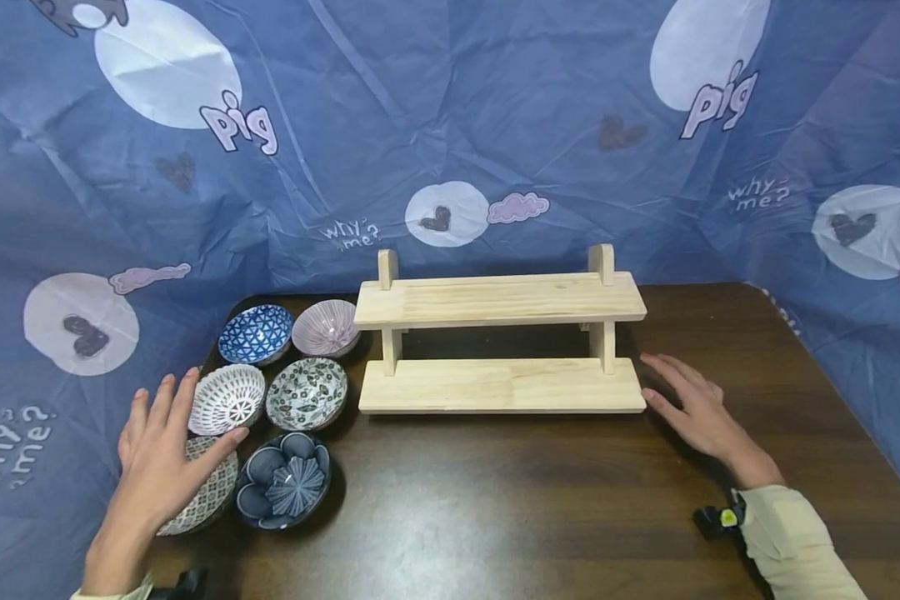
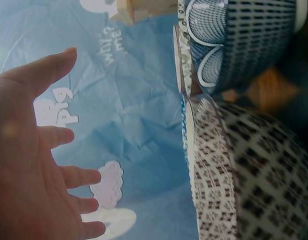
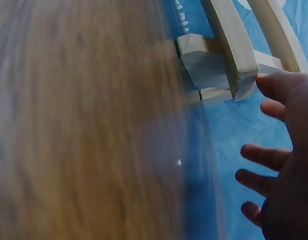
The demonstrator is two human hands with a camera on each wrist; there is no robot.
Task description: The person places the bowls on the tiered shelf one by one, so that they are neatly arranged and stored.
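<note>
Left hand [image 1: 156, 462] spread wide, half hiding a checked bowl [image 1: 216, 493]; right hand [image 1: 696, 410] loose by the shelf [image 1: 502, 386], can't tell if touching.

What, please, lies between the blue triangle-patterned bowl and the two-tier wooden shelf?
In the head view, the pink-striped bowl lies between the blue triangle-patterned bowl and the two-tier wooden shelf.

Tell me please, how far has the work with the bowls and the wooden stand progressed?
Done: the wooden stand is upright on the table. In hand: nothing gripped; the left fingers spread near the six bowls, the right fingers near the stand's end. Left: probably shelving all six bowls, since both shelves hold none.
</note>
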